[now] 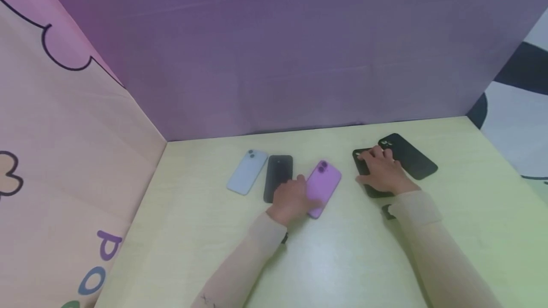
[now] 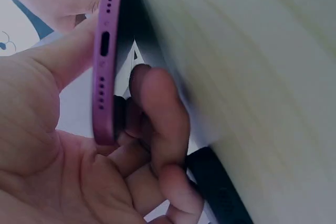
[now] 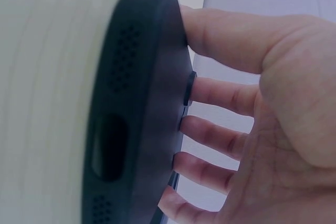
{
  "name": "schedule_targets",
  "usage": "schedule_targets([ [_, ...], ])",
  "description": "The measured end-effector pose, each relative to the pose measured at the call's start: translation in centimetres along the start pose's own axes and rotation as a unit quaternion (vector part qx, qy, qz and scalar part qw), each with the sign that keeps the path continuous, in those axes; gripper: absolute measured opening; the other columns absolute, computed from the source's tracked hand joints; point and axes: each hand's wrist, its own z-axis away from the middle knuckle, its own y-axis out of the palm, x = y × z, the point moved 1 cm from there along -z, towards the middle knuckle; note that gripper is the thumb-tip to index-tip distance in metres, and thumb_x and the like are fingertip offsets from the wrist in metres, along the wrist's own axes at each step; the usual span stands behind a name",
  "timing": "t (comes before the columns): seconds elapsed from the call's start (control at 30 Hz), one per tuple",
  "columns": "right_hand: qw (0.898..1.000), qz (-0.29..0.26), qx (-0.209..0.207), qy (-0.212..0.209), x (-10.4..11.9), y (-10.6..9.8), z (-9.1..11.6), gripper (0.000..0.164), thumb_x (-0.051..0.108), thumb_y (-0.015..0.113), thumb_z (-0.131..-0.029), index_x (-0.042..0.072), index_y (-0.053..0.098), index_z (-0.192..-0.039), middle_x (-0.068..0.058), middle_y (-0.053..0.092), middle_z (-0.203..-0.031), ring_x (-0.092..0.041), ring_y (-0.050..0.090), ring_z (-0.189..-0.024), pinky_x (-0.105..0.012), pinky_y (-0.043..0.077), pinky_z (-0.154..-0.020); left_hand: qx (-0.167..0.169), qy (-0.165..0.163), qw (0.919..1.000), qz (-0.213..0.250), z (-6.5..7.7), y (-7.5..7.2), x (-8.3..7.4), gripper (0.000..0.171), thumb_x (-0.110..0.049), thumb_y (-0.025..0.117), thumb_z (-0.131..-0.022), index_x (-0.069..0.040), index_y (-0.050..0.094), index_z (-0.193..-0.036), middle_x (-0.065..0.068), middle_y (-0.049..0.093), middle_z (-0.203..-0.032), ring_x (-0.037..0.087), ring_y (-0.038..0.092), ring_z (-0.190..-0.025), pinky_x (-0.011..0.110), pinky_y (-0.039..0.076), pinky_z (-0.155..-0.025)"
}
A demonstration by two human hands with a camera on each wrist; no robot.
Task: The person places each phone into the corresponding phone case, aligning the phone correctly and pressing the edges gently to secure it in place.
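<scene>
In the head view my left hand [image 1: 292, 198] pinches the lower left side of a purple phone [image 1: 327, 182], which lies camera side up. The left wrist view shows its bottom edge [image 2: 104, 66] between the thumb and the curled fingers. Those fingers overlap a black phone [image 1: 278, 172], whose edge is right by them. My right hand [image 1: 385, 175] rests spread over a black phone case [image 1: 363, 168]. Seen from the right wrist, the thumb and fairly straight fingertips touch the back of the case [image 3: 163, 87]; its port and speaker openings face the camera.
A light blue phone [image 1: 247, 172] lies at the left of the row. Touching the upper right of the held-down case is another black phone case [image 1: 413, 158]. Behind the pale table [image 1: 192, 232] stands a purple panel [image 1: 299, 61], with a printed panel [image 1: 64, 156] on the left.
</scene>
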Motion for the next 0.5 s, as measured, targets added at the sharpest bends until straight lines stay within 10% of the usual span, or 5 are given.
schedule_targets([
  [0.27, 1.0, -0.001, 0.002, 0.002, 0.3, 0.0, -0.2, 0.064, 0.033, 0.071, -0.093, 0.001, 0.048, -0.143, -0.033, 0.034, -0.145, -0.057, 0.03, -0.128, -0.079, 0.039, -0.097, 0.042, 0.026, 0.9931, 0.106, -0.7, -0.9, 1.9, 0.033, -0.047, 0.076, -0.088, -0.015, 0.07, -0.089, -0.003, 0.069, -0.077, 0.015, 0.063, -0.069, 0.028, 0.051, -0.064],
  [0.5, 1.0, 0.0, 0.004, 0.004, 0.0, 0.1, -0.1, 0.065, 0.034, 0.071, -0.094, 0.001, 0.047, -0.144, -0.034, 0.032, -0.146, -0.059, 0.029, -0.128, -0.08, 0.038, -0.096, 0.074, 0.033, 0.9804, 0.18, -1.1, -1.8, 2.7, 0.027, -0.035, 0.077, -0.089, -0.012, 0.074, -0.103, 0.0, 0.072, -0.092, 0.016, 0.065, -0.083, 0.033, 0.056, -0.078],
])
